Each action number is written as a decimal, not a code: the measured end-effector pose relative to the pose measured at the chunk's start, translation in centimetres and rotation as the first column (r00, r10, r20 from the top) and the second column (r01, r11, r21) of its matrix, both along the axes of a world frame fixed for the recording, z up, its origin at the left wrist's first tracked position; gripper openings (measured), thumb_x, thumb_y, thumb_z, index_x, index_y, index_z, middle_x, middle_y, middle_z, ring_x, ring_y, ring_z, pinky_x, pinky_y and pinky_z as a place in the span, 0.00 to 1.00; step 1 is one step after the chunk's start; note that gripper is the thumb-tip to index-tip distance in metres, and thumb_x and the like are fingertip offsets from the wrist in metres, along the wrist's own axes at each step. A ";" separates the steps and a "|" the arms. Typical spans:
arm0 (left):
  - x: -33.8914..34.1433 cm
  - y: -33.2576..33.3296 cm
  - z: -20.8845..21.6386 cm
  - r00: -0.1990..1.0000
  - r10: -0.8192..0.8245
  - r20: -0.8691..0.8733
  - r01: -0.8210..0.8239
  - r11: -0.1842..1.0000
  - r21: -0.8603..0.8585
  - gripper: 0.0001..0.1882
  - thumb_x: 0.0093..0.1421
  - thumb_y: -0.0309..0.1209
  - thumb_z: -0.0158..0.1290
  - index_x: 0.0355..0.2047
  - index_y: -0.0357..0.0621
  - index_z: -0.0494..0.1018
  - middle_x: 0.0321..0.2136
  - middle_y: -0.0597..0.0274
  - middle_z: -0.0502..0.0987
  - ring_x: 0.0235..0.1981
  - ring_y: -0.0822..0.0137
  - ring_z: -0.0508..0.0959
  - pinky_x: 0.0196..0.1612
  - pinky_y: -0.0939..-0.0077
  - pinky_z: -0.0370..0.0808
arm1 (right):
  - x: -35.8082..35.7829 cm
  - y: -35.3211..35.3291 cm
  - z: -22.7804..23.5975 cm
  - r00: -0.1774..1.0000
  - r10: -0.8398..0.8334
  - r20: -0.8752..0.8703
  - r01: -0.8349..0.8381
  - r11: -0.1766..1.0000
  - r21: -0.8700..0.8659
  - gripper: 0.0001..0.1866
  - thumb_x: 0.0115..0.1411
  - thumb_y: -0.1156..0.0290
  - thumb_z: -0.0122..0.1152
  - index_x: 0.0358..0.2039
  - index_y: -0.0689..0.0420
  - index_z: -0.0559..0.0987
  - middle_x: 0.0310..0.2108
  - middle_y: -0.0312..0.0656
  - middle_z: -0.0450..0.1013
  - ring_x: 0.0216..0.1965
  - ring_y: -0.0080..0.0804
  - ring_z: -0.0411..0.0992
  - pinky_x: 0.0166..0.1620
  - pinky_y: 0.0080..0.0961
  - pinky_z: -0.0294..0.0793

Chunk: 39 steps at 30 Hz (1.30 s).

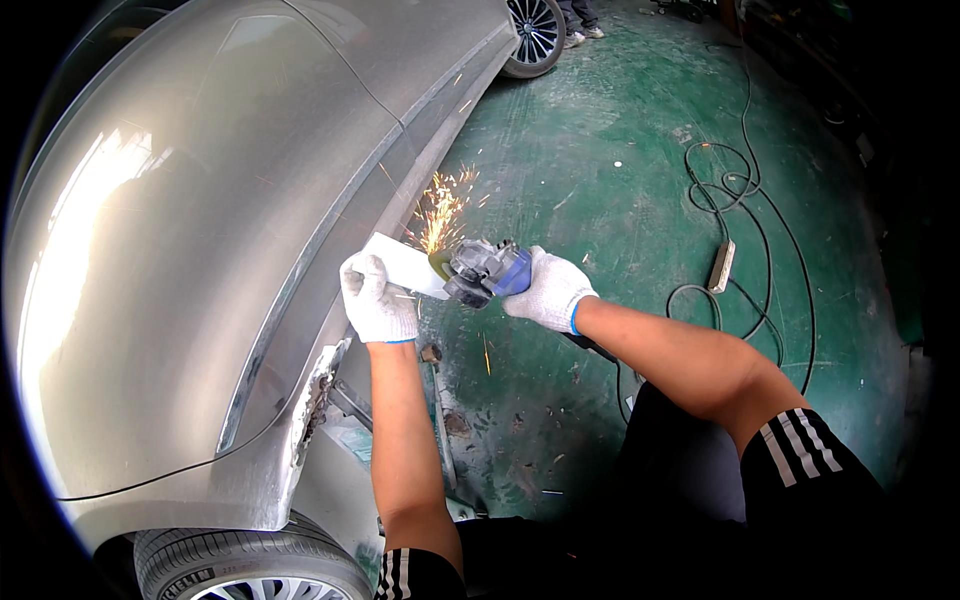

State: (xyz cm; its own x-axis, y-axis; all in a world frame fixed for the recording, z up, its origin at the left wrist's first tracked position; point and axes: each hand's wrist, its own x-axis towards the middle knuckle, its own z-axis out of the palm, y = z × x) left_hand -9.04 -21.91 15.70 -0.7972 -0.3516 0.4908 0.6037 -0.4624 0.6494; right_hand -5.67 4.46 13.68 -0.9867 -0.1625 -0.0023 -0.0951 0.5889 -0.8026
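My left hand [375,300], in a white knit glove, is closed on the left end of a pale flat panel piece [408,266], holding it out beside the car's lower edge. My right hand [549,291], gloved alike, grips the blue body of an angle grinder [490,270]. The grinder's disc [440,264] meets the panel's right end, and orange sparks [440,212] fly up and away from there. Just left of my hands stands the grey-beige car [230,230]. Its lower sill [318,400] near the wheel is cut open, with a ragged, rough edge.
A black cable [765,240] loops over the green floor [600,170] at right, with a white power strip [721,266]. Below my left hand lie a metal bar [441,420] and small debris. A car wheel [255,570] is at lower left, and another person's shoes [583,36] stand at the far end.
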 end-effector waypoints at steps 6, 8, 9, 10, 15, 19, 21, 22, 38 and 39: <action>-0.5 -0.6 -0.4 0.999 -0.015 -0.036 0.013 0.999 -0.035 0.10 0.65 0.19 0.61 0.43 0.46 0.75 0.40 0.64 0.81 0.45 0.67 0.80 0.56 0.66 0.77 | 0.0 -0.1 -0.2 1.000 -0.003 -0.012 0.003 1.000 -0.007 0.33 0.47 0.58 0.69 0.50 0.67 0.75 0.45 0.62 0.80 0.51 0.58 0.79 0.55 0.41 0.78; -0.7 -1.2 -0.8 0.999 -0.017 -0.045 0.015 0.999 -0.033 0.10 0.65 0.19 0.61 0.43 0.46 0.76 0.42 0.63 0.82 0.46 0.66 0.81 0.58 0.64 0.77 | -0.3 -0.3 -0.4 1.000 -0.005 -0.005 0.005 1.000 0.005 0.33 0.47 0.58 0.69 0.49 0.67 0.75 0.45 0.63 0.80 0.51 0.58 0.79 0.55 0.41 0.78; -0.6 -1.2 -0.6 0.999 -0.006 -0.037 0.006 1.000 -0.019 0.10 0.65 0.19 0.61 0.43 0.46 0.76 0.42 0.63 0.82 0.46 0.66 0.81 0.58 0.64 0.78 | -0.5 -0.4 -0.6 1.000 -0.008 -0.003 0.008 1.000 0.011 0.33 0.47 0.58 0.70 0.49 0.67 0.75 0.45 0.63 0.80 0.51 0.58 0.79 0.55 0.41 0.78; -0.5 -1.2 -0.4 1.000 0.005 -0.028 -0.005 1.000 -0.005 0.09 0.65 0.20 0.62 0.42 0.46 0.76 0.42 0.63 0.82 0.46 0.66 0.81 0.58 0.64 0.78 | -0.6 -0.3 -0.8 1.000 -0.009 -0.001 0.009 1.000 0.015 0.33 0.47 0.58 0.70 0.49 0.67 0.76 0.45 0.63 0.80 0.51 0.58 0.80 0.55 0.41 0.78; -0.2 -3.0 0.8 0.999 0.004 -0.032 -0.004 1.000 0.005 0.09 0.64 0.21 0.63 0.42 0.46 0.76 0.41 0.64 0.81 0.46 0.65 0.80 0.58 0.62 0.78 | -1.3 0.6 -1.7 0.998 -0.009 0.067 0.002 0.995 0.099 0.33 0.46 0.58 0.71 0.48 0.67 0.76 0.45 0.62 0.81 0.51 0.57 0.80 0.55 0.41 0.79; -0.1 -3.2 1.3 0.999 0.034 -0.013 -0.033 0.998 0.047 0.09 0.64 0.19 0.62 0.41 0.46 0.76 0.39 0.65 0.81 0.45 0.67 0.81 0.55 0.66 0.78 | -1.9 0.8 -2.6 0.992 0.003 0.124 -0.017 0.994 0.112 0.33 0.46 0.57 0.72 0.48 0.67 0.76 0.44 0.60 0.81 0.50 0.56 0.80 0.54 0.41 0.78; -0.5 -3.6 1.0 1.000 0.014 -0.016 -0.013 0.999 0.048 0.09 0.65 0.19 0.62 0.41 0.46 0.76 0.38 0.65 0.81 0.44 0.68 0.81 0.54 0.67 0.79 | -1.9 0.7 -2.7 0.993 0.010 0.117 -0.022 0.994 0.106 0.33 0.46 0.57 0.72 0.48 0.67 0.77 0.44 0.60 0.81 0.50 0.56 0.80 0.54 0.41 0.78; -0.6 -3.4 1.0 1.000 0.023 -0.006 -0.022 0.998 0.056 0.09 0.65 0.19 0.61 0.41 0.46 0.76 0.38 0.65 0.82 0.44 0.68 0.81 0.54 0.68 0.79 | -1.9 0.6 -2.8 0.994 0.011 0.112 -0.022 0.995 0.093 0.33 0.46 0.57 0.72 0.48 0.67 0.77 0.44 0.60 0.81 0.50 0.56 0.80 0.54 0.41 0.78; -0.6 -1.2 0.0 1.000 0.019 -0.009 -0.020 0.999 -0.034 0.10 0.64 0.20 0.63 0.41 0.44 0.74 0.38 0.66 0.80 0.41 0.70 0.80 0.51 0.71 0.77 | -1.3 -0.4 -2.1 0.996 0.046 0.070 -0.049 0.998 0.038 0.34 0.47 0.54 0.72 0.47 0.67 0.76 0.44 0.63 0.80 0.51 0.58 0.80 0.55 0.41 0.78; -0.6 -1.2 -0.2 1.000 0.019 0.002 -0.019 0.999 -0.039 0.11 0.63 0.19 0.63 0.42 0.43 0.74 0.38 0.66 0.80 0.41 0.70 0.80 0.52 0.70 0.77 | -1.3 -0.5 -2.1 0.997 0.046 0.066 -0.048 0.998 0.036 0.34 0.47 0.54 0.72 0.48 0.67 0.76 0.44 0.63 0.80 0.51 0.58 0.79 0.55 0.41 0.78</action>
